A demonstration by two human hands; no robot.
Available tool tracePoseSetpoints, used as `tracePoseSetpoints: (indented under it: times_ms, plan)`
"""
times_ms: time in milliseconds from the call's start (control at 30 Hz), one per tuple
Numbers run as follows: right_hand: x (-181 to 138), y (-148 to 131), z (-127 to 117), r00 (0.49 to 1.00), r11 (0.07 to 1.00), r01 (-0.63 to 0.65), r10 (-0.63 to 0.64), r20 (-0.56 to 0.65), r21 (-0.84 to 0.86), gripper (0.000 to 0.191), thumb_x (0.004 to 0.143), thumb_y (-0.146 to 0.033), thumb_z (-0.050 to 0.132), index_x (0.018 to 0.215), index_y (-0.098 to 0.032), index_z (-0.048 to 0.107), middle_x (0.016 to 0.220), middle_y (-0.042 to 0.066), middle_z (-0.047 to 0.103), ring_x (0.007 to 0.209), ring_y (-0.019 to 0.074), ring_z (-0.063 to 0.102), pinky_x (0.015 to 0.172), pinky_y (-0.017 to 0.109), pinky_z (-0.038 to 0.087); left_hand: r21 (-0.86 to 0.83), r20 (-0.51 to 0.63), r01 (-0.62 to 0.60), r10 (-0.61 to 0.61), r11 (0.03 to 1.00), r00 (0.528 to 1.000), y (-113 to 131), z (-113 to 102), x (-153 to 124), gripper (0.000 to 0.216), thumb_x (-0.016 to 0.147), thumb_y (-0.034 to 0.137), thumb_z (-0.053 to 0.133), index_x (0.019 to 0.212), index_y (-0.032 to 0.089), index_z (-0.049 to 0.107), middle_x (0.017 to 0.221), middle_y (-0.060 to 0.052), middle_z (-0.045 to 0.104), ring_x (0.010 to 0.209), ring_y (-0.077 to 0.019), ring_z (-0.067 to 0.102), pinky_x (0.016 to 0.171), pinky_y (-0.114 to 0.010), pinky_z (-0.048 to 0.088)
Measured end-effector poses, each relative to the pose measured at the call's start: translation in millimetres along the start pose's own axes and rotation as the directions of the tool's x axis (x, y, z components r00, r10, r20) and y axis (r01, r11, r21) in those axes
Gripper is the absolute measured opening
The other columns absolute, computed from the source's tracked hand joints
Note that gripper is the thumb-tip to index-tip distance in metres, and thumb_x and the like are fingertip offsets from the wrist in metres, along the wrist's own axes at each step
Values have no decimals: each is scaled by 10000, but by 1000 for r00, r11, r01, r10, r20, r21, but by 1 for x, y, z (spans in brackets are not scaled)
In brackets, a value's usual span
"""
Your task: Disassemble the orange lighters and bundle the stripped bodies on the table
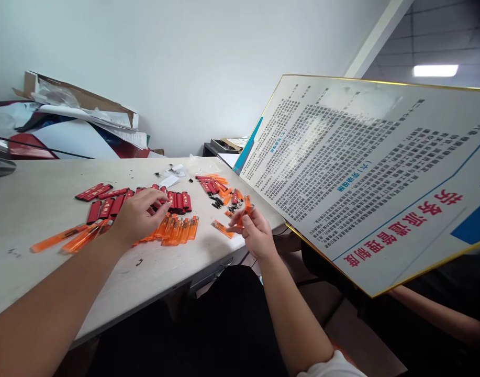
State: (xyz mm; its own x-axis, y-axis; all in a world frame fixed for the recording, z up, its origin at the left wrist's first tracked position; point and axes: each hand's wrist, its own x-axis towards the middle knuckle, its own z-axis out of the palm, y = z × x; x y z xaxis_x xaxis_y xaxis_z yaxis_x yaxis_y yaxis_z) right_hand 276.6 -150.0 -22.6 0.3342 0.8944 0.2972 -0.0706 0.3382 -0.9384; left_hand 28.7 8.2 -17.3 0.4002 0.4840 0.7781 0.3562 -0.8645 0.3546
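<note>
My right hand is closed around an orange lighter, whose top end sticks up above the fingers. My left hand is over the table with loosely bent fingers, thumb and fingertips a little apart. Those fingertips are beside a row of red lighter cases; whether they touch one is unclear. Just below that hand lies a row of translucent orange lighters with metal tops. More red cases lie left of it, partly hidden by the hand, and longer orange pieces lie near the left forearm.
Near my right hand are a mixed pile of red and orange lighters and small black parts. A large printed board leans over the table's right side. Cardboard and papers are heaped behind the table. Another person's arm shows below the board.
</note>
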Motion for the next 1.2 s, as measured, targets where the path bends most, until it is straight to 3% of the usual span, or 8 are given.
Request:
tracePoseSetpoints:
  times_ms: [67, 133, 200, 300, 500, 700, 900, 1200]
  plan:
    - [-14, -1, 1, 999, 986, -35, 40, -31, 164, 260, 796, -421, 642, 883, -220, 501, 716, -35, 522, 576, 87, 504, 530, 253, 498, 9, 0, -1, 1, 1000, 1000, 0, 0, 0, 67, 844, 260, 580, 850, 217, 632, 869, -15, 664, 697, -133, 598, 563, -240, 526]
    - [-22, -2, 1, 993, 970, -56, 80, -90, 236, 269, 787, -420, 659, 866, -216, 502, 606, -67, 440, 465, 52, 384, 410, 174, 365, 9, 7, 7, -7, 1000, 1000, 0, -1, 0, 65, 846, 266, 581, 850, 223, 629, 874, -15, 663, 706, -135, 605, 562, -243, 531]
    - [-25, -4, -1, 983, 970, -56, 95, -160, 237, 306, 778, -462, 667, 829, -200, 518, 545, -81, 383, 423, 32, 306, 370, 139, 242, 5, 13, 19, -19, 1000, 1000, -1, -1, 0, 62, 847, 268, 580, 851, 227, 625, 887, -17, 661, 712, -136, 613, 556, -242, 532]
    - [-26, -7, -3, 967, 986, -4, 46, -251, 164, 415, 741, -527, 692, 671, -182, 473, 480, -91, 313, 394, 19, 249, 362, 140, 173, 10, 7, 19, -20, 1000, 1000, -1, 0, 0, 58, 845, 257, 574, 846, 228, 625, 899, -18, 664, 727, -139, 624, 562, -241, 535]
    - [-28, -9, -4, 946, 996, 59, -32, -324, 72, 477, 743, -557, 662, 578, -185, 412, 442, -88, 280, 379, 21, 219, 365, 161, 141, 14, -2, -11, 11, 1000, 1000, 2, -1, 1, 78, 845, 245, 568, 802, 211, 622, 887, -23, 670, 775, -147, 634, 572, -228, 537]
    - [-32, -11, -1, 942, 998, 55, -40, -334, 36, 408, 763, -438, 620, 532, -186, 397, 427, -74, 296, 373, 29, 224, 368, 178, 147, 20, 23, 19, -20, 1000, 1000, 5, -3, 2, 94, 839, 253, 564, 796, 207, 633, 892, -25, 674, 744, -137, 633, 559, -220, 539]
    - [-31, -14, 1, 923, 997, 29, 0, -386, 69, 312, 729, -337, 555, 499, -185, 410, 404, -69, 288, 355, 35, 220, 365, 180, 133, 25, 24, 37, -38, 999, 999, 4, -2, 1, 113, 834, 271, 555, 785, 209, 634, 893, -23, 678, 755, -145, 638, 580, -236, 542]
    - [-27, -12, 2, 914, 995, -5, 45, -404, 98, 291, 723, -331, 518, 499, -190, 397, 405, -72, 270, 352, 33, 194, 356, 175, 113, 19, 18, 52, -52, 998, 998, 2, -1, 0, 106, 829, 282, 558, 783, 214, 623, 898, -23, 674, 695, -135, 623, 591, -245, 538]
